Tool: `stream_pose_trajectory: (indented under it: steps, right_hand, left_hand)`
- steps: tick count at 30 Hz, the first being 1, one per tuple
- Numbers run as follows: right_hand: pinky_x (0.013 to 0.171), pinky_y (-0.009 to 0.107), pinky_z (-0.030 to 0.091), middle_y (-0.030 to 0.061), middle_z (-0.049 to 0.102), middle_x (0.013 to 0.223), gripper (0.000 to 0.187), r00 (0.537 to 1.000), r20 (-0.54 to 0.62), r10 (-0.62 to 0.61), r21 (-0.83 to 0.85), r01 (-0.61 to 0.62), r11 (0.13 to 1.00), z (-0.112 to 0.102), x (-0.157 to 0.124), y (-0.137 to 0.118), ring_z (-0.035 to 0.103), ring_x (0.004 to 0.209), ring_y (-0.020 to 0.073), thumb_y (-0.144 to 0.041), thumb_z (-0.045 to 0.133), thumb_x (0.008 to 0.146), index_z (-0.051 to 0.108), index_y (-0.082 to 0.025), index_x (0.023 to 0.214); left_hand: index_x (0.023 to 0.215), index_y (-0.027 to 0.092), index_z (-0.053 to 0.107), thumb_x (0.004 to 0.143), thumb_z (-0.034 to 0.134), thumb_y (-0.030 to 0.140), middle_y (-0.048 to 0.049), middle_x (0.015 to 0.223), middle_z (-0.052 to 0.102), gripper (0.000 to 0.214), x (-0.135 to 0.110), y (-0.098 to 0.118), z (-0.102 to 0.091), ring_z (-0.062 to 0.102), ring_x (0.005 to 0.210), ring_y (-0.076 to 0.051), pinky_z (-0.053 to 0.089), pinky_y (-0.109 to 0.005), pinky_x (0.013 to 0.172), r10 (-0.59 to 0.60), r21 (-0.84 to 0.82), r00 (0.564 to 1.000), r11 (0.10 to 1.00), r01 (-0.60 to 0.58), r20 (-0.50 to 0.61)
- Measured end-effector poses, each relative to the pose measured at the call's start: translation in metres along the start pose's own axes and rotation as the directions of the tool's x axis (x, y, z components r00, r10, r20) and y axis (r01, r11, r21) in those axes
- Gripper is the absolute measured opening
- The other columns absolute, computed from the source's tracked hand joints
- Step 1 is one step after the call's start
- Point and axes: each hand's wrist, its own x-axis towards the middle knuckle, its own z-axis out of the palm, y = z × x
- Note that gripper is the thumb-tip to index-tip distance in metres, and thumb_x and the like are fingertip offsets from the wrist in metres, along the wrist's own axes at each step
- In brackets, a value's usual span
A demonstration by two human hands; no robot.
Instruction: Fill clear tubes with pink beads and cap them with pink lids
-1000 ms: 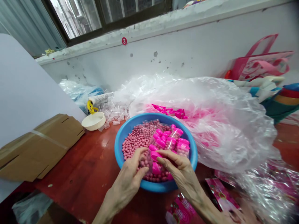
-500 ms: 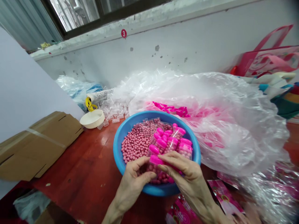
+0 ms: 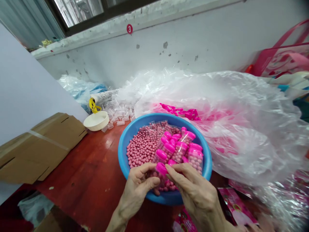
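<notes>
The left hand (image 3: 136,190) and right hand (image 3: 195,193) are pinching a pink-capped bottle (image 3: 161,170) over a blue basin (image 3: 122,158); a slipping grip could be spilling its beads (image 3: 142,148).

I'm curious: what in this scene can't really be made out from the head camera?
Head view:
- Clear plastic bottle with magenta cap: lower part hidden by the left hand and right hand.
- Magenta pieces: blurred by the crumpled clear plastic sheet over them.
- Pink printed tote bag: cut off by the right edge.
- Pink printed packet: cut off by the bottom edge.
</notes>
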Motion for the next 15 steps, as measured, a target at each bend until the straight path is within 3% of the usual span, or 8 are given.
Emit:
stream_pose_trajectory:
  steps: [6,11,15]
  right_hand:
    - [0.050,0.015,0.049,0.0001,0.062,0.074,0.036,0.999,0.013,0.045,0.135,-0.046,0.990,0.000,0.011,-0.001,0.060,0.059,0.0088,-0.003,0.050,0.084,0.066,-0.026,0.107]
    - [0.065,0.024,0.053,0.0067,0.064,0.085,0.043,1.000,-0.015,-0.026,-0.086,0.025,0.996,0.004,-0.002,-0.002,0.062,0.075,0.0148,-0.003,0.048,0.085,0.057,-0.021,0.123]
    - [0.060,0.021,0.053,0.0042,0.062,0.079,0.038,0.997,0.059,-0.054,-0.045,0.056,0.997,0.000,0.003,-0.003,0.061,0.069,0.0123,-0.006,0.047,0.087,0.055,-0.022,0.121]
  left_hand:
    - [0.086,0.011,0.069,0.071,0.073,0.033,-0.0008,0.057,0.060,0.027,0.003,0.001,-0.002,0.057,0.047,-0.011,0.046,-0.016,0.038,-0.053,-0.093,0.996,0.994,0.060,0.072]
    - [0.084,0.009,0.068,0.071,0.072,0.034,-0.0011,0.056,0.059,0.028,0.004,0.000,-0.003,0.055,0.046,-0.009,0.045,-0.014,0.036,-0.063,-0.098,0.995,0.993,0.071,0.081]
    - [0.096,0.011,0.066,0.073,0.070,0.035,-0.0009,0.061,0.058,0.034,0.003,-0.002,-0.002,0.057,0.049,-0.011,0.045,-0.014,0.035,-0.077,-0.089,0.995,0.993,0.083,0.071]
